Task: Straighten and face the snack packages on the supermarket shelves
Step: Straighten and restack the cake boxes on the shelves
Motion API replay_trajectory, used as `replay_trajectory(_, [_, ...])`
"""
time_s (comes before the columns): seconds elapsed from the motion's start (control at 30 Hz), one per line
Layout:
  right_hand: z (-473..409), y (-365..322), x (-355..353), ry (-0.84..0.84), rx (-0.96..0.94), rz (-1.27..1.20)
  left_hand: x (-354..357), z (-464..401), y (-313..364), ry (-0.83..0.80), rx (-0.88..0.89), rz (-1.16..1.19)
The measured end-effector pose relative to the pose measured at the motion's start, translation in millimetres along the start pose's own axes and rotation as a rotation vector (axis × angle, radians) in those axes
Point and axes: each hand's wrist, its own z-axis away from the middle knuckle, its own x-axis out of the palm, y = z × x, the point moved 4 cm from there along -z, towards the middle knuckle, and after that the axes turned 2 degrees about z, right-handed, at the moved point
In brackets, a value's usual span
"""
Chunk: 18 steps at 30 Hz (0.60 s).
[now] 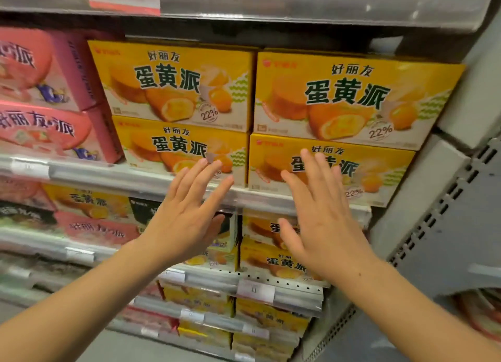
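Observation:
Four yellow snack boxes stand in two stacks on the shelf at eye height: upper left box (173,82), lower left box (168,142), upper right box (352,96), lower right box (379,164). My left hand (187,215) is raised with straight fingers in front of the lower left box and the shelf rail. My right hand (322,215) is spread flat in front of the lower right box, its fingertips over the box's printed face. Neither hand holds anything. Whether the fingers touch the boxes cannot be told.
Pink snack boxes (46,98) are stacked to the left of the yellow ones. The clear shelf rail (108,176) carries price tags. Lower shelves hold more yellow boxes (282,261) and pink ones. A grey perforated upright (444,220) closes the shelf on the right.

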Motion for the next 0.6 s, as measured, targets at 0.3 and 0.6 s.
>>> replay_trajectory(0.3, [-6,-72,97,-0.134,0.173,0.123,34,78,-82,-0.077,-0.049,0.002])
replay_trajectory(0.6, [-10,-100,122,-0.076,0.450,0.166,61,129,-90,-0.157,0.153,0.203])
